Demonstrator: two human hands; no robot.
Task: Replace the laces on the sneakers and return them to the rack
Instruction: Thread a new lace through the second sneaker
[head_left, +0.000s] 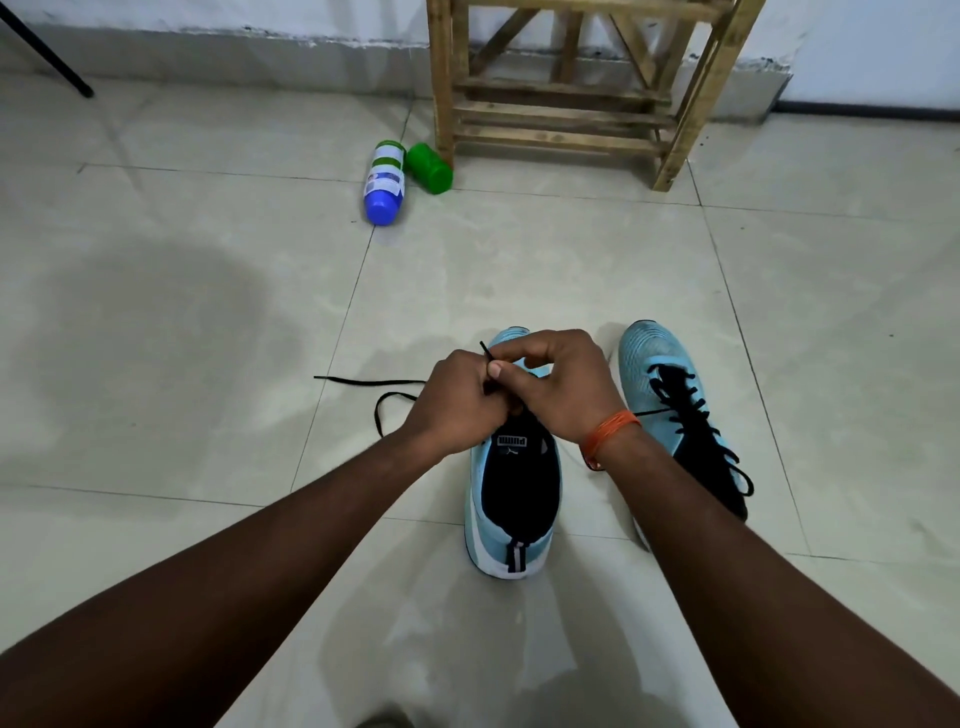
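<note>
Both hands are meeting over the near sneaker (514, 499) on the floor (208, 364). Left hand (457, 400) and right hand (561, 384): fingers curled, pinching the black lace (363, 383), its loose end trailing left. Laced sneaker (670, 384) sitting just right. Far: wooden rack (566, 114) standing by the wall; white bottle (384, 182) and green container (428, 167) lying beside it, contents untellable.

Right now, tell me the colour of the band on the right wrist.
Orange. The wrist band shows best in the head view, the only view here.
</note>
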